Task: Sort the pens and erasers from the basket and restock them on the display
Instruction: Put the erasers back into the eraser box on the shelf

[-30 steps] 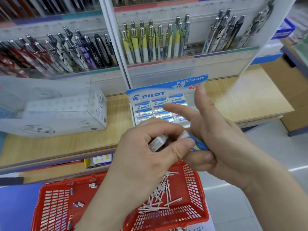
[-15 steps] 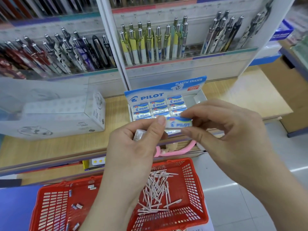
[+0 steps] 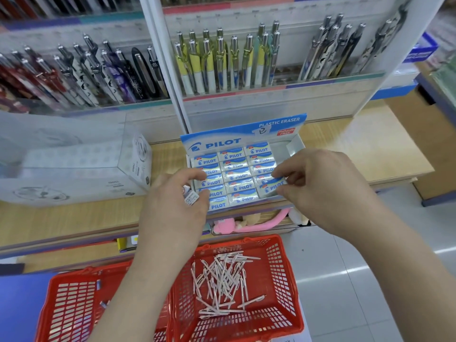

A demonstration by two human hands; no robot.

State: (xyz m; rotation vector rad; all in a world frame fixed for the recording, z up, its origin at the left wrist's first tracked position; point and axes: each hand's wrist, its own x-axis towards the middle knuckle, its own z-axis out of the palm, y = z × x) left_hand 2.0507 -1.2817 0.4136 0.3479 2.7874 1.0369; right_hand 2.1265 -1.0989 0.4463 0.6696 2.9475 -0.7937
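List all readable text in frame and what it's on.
"PILOT": box header.
"PLASTIC ERASER": same header.
"Phthalate FREE": red badge on it.
"PILOT": boxed erasers and the right-hand eraser.
Unclear: handwritten sticker.
Too small: left-hand eraser label; clear box print.

Bright, even overhead light; glare streaks the floor (image 3: 345, 270); edges bow, corners slightly soft.

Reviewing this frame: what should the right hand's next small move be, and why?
Probably press the eraser down into the eraser box, front of its right column, and release: the right hand pinches it there, tilted, not yet level with its neighbours. The left hand grips a second eraser, waiting.
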